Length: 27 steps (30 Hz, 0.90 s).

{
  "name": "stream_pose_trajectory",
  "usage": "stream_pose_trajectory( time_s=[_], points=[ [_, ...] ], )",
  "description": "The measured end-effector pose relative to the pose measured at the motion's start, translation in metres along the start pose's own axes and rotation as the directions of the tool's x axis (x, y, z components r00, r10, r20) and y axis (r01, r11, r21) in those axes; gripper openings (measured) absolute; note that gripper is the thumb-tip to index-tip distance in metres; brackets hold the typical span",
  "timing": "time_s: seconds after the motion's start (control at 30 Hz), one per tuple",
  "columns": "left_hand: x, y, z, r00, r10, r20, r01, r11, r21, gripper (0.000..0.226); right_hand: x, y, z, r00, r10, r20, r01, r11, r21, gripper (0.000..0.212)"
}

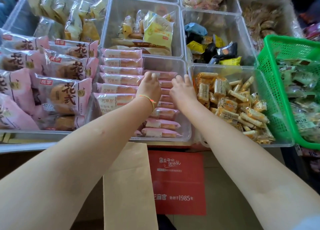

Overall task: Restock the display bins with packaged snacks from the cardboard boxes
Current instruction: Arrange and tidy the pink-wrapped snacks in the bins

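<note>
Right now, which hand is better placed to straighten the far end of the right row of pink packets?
Right hand: its fingers already rest there; the left hand sits nearer the divide.

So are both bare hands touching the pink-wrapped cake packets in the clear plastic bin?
Touching. The head view shows the left hand and right hand pressed onto the right-hand row of pink-wrapped cake packets.

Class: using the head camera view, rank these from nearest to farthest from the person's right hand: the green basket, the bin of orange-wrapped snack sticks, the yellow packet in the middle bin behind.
1. Bin of orange-wrapped snack sticks, just right of the right hand.
2. Yellow packet, behind it and to the left.
3. Green basket, far right.
</note>
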<state>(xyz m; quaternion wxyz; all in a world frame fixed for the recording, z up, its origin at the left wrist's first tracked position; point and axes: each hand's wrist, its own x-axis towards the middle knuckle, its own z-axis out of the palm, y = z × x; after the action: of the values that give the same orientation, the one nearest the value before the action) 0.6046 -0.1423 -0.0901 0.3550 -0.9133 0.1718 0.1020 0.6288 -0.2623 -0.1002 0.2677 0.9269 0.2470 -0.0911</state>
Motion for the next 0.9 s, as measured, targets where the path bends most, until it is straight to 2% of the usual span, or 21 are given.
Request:
stream_pose_trajectory(
  time_s=[0.13,0.23,0.4,0.57,0.73,0.9],
  points=[
    [0.004,-0.005,0.001,0.997,-0.048,0.054,0.054,0.991,-0.126,0.034,0.008,0.009,-0.006,0.999,-0.002,-0.052,0.001,1.000,-0.018,0.033],
    [0.007,-0.008,0.000,0.996,-0.069,0.062,0.077,0.988,-0.134,0.033,0.008,0.011,-0.008,0.999,-0.023,-0.047,0.021,0.999,-0.043,0.032],
    [0.009,-0.013,-0.001,0.999,-0.010,0.035,0.014,0.994,-0.112,0.029,0.003,0.014,-0.011,0.999,-0.049,-0.017,0.049,0.999,-0.018,0.033],
    [-0.003,-0.014,-0.003,0.992,0.055,-0.113,-0.072,0.985,-0.158,0.031,-0.012,0.016,-0.010,0.996,-0.069,-0.058,0.073,0.995,0.066,0.032],
    [-0.008,-0.010,0.002,0.997,0.075,-0.032,-0.079,0.990,-0.119,0.031,-0.016,0.008,-0.009,0.994,-0.110,0.013,0.110,0.993,0.042,0.031],
    [-0.009,-0.010,0.001,0.990,0.134,-0.032,-0.137,0.984,-0.114,0.032,-0.014,0.001,-0.008,0.998,-0.062,-0.026,0.062,0.998,-0.002,0.033]
  ],
)
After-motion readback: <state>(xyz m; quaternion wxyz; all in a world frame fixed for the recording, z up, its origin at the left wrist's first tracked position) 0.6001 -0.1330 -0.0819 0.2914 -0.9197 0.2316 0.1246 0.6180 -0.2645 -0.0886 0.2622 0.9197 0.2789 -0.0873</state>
